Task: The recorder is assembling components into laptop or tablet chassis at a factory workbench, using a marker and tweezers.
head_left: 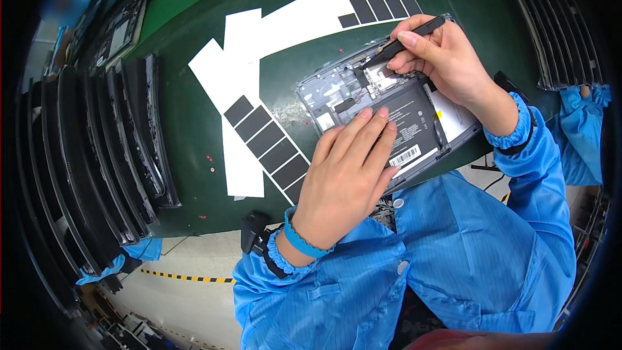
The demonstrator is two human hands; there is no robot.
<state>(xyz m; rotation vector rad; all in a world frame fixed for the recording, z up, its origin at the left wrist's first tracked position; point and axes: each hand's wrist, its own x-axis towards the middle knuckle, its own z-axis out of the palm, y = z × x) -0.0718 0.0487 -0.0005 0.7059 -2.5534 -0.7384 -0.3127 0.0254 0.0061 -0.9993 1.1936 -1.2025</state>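
An opened laptop base [317, 87] lies tilted on the green table in front of me, its inner parts exposed. My left hand [346, 178] rests on it with fingers stretched out, the fingertips on the black battery [414, 120] with its white label. Between the thumb and fingers of my right hand [450, 58] is a pair of black tweezers [394, 50]. Their tips point down and left at the board area [379, 81] above the battery, close to a black strip. Whether the tips grip anything is too small to tell.
White backing sheets with black rectangular pads [265, 139] lie left of the laptop, and another such sheet [311, 16] lies beyond it. Dark laptop parts stand in rows at the left [97, 168] and far right [557, 35]. Small red bits dot the green table [188, 123].
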